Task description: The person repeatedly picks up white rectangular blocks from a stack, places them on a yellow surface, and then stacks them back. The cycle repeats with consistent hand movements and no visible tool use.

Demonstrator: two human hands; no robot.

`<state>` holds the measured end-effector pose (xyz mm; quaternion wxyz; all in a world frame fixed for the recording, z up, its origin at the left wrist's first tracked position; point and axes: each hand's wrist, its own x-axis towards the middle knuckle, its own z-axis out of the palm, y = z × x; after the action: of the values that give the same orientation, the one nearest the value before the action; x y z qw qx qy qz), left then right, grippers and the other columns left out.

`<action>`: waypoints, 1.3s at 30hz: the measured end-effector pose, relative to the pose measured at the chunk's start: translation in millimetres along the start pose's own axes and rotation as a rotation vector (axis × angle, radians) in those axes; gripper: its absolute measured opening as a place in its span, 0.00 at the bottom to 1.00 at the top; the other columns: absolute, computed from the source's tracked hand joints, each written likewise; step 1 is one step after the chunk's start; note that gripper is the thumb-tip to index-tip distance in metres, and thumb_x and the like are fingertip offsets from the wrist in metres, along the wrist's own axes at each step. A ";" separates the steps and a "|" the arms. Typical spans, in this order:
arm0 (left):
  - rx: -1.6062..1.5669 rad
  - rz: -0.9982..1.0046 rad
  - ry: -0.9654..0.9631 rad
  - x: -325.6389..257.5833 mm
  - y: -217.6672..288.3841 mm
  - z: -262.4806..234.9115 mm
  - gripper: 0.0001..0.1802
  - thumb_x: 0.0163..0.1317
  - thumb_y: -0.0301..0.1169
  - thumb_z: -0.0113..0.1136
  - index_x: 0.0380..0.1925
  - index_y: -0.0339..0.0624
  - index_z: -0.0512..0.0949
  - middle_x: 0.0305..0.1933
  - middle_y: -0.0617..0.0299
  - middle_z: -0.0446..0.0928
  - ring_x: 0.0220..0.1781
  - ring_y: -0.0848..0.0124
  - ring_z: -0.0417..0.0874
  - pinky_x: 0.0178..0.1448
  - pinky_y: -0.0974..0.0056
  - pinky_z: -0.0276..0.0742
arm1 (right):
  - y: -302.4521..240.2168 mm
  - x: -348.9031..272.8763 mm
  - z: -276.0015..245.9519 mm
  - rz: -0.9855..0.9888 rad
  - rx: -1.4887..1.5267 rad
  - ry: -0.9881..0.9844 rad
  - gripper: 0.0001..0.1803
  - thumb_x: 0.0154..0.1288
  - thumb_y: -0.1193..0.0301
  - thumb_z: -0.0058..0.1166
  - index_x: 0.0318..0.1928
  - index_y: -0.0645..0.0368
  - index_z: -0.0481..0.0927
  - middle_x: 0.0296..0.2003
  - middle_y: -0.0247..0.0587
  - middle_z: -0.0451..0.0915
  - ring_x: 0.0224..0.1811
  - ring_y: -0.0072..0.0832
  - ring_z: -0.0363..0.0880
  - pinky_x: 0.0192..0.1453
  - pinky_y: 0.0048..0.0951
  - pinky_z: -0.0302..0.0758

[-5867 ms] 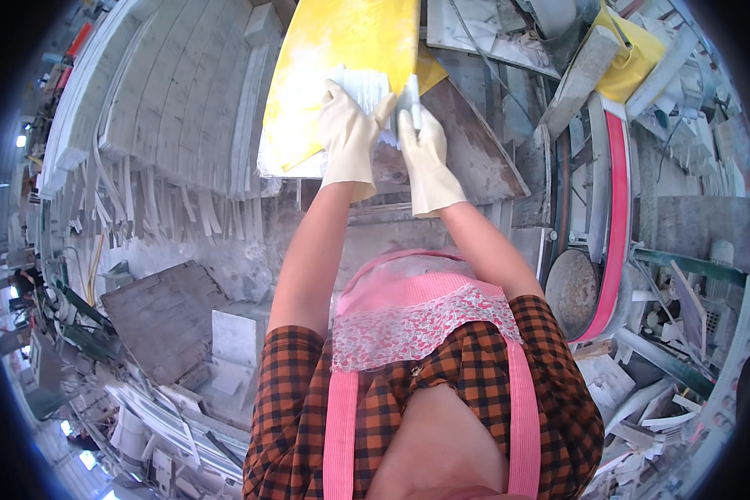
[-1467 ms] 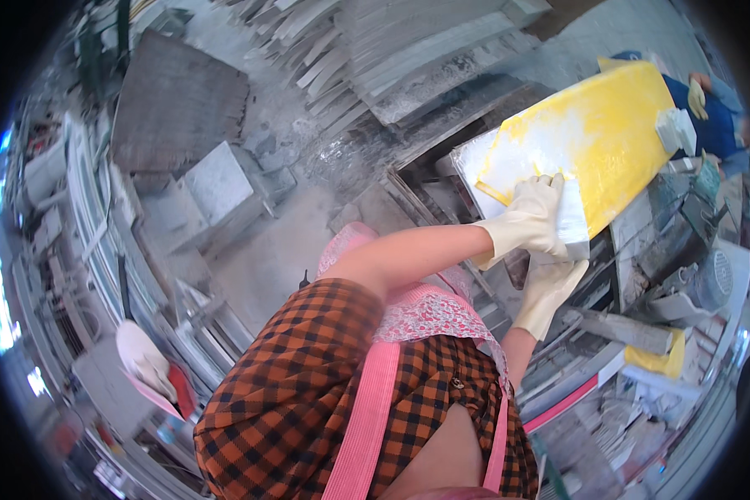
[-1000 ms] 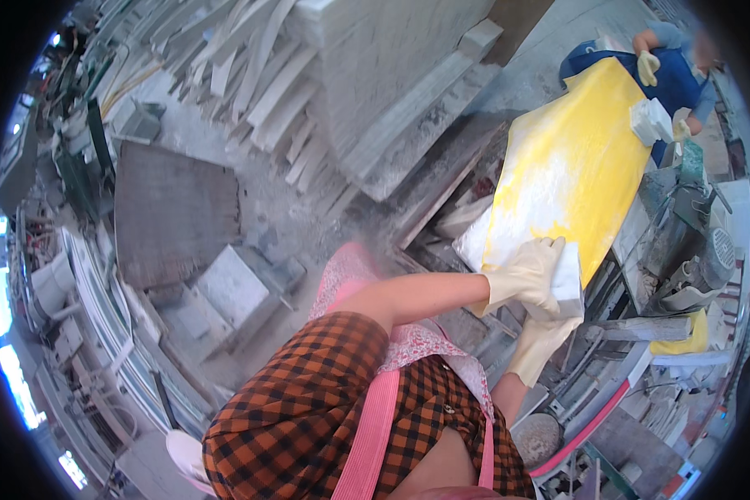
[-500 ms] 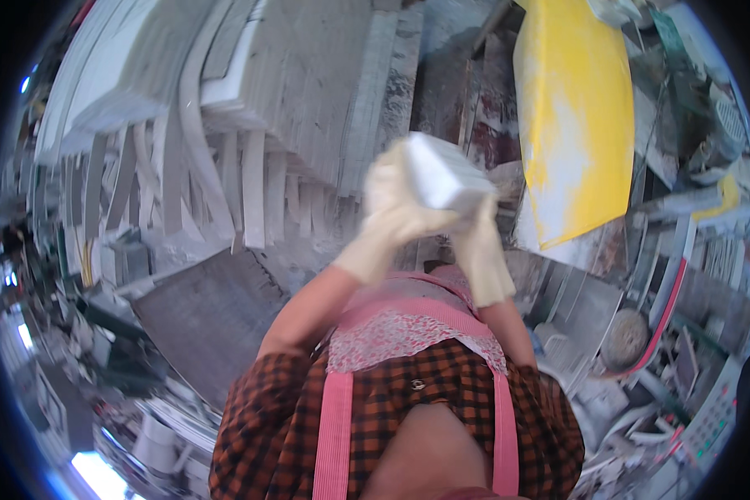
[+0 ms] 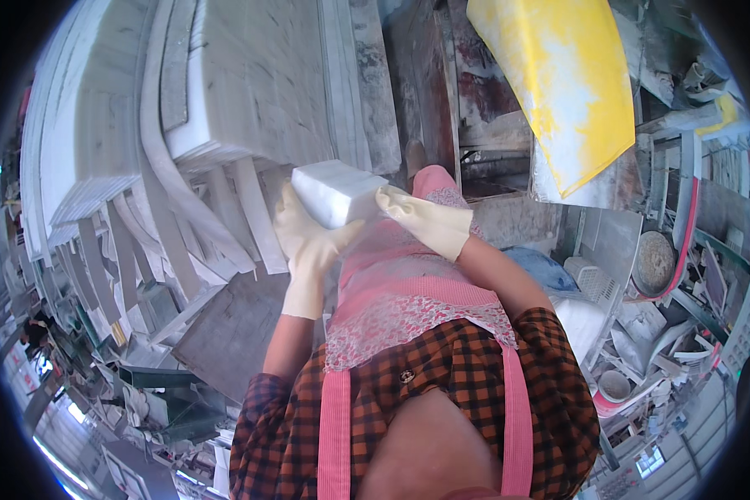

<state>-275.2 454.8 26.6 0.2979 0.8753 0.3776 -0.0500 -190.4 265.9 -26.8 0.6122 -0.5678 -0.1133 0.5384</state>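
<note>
A white stone block point(image 5: 333, 193), pale with faint grey marbling and cut in a box shape, is held up in front of my pink apron. My left hand point(image 5: 307, 237), in a cream rubber glove, grips its left side and underside, the thumb lying along the near face. On the right end, my right hand point(image 5: 421, 218) in a matching glove closes its bent fingers over the block's edge. The block's underside is hidden. Just beyond it lean large grey-white stone slabs point(image 5: 262, 83).
Stacked slabs with thin strips beneath point(image 5: 246, 208) fill the left. A yellow-and-white sheet point(image 5: 567, 92) hangs at the far right, by a dark wooden frame point(image 5: 492, 100). A grey board point(image 5: 233, 333) lies at lower left. A round bucket point(image 5: 654, 262) and clutter stand right.
Both hands have carried the block left, toward the slab stacks. My view has turned to the right, and a foot now shows ahead beside the wooden frame.
</note>
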 end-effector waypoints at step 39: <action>1.017 0.853 -0.187 726.1 147.0 218.9 0.60 0.37 0.37 0.76 0.72 0.26 0.58 0.65 0.49 0.70 0.70 0.56 0.71 0.77 0.55 0.62 | 14.5 409.9 -333.4 0.234 0.592 0.464 0.30 0.84 0.59 0.43 0.74 0.67 0.61 0.68 0.55 0.72 0.72 0.36 0.72 0.79 0.33 0.63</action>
<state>371.9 711.7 -308.1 -0.1264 0.9713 -0.0994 -0.1750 213.7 394.6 -342.3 0.6933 -0.4825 0.2536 0.4714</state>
